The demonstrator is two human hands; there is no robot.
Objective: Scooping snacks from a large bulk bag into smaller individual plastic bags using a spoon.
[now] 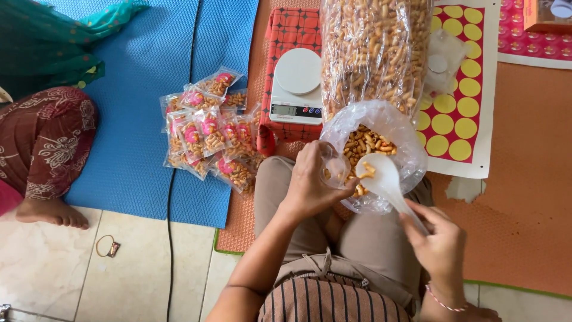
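On the floor mat, our left hand grips a small pouch, our right hand the white spoon touching it; pink-labelled packets lie left.

One scale, one spoon, two open snack bags.

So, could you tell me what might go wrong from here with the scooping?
1. The white spoon, gripped by the right hand at the very end of its handle, carries snacks that could tip off beside the small clear pouch in the left hand.
2. The open snack bag rests on the lap and may slump and spill.
3. The tall snack sack stands right behind the scale and could topple onto it.
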